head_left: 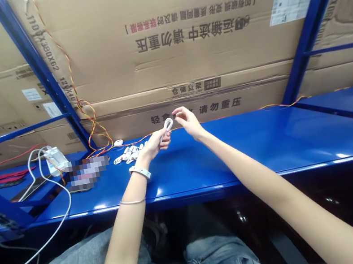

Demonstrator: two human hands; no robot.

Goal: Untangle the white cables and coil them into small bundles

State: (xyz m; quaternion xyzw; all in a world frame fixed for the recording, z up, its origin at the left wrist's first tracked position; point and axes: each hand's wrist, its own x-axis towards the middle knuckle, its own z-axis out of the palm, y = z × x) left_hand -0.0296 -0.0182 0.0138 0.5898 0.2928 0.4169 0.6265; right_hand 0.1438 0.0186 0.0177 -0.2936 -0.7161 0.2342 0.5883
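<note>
My left hand [155, 145] rises above the blue steel shelf top [221, 156], its fingers pinching a small looped white cable [169, 125]. My right hand [189, 122] is just to the right of that loop, with its fingertips close to the cable and nothing visibly held. Below and left of my left hand lies a group of bundled white cables [129, 154]. A small white round item [118, 142] sits behind them. A white band [140, 172] circles my left wrist, and a thin silver bracelet [133, 201] sits further up the forearm.
A twisted orange-and-yellow wire [95, 132] runs along the shelf's back. To the left are a pixelated blurred object [88, 172] and a white device [56, 160] trailing white cables over the shelf edge. Large cardboard boxes [165, 47] stand behind, between blue uprights [39, 69].
</note>
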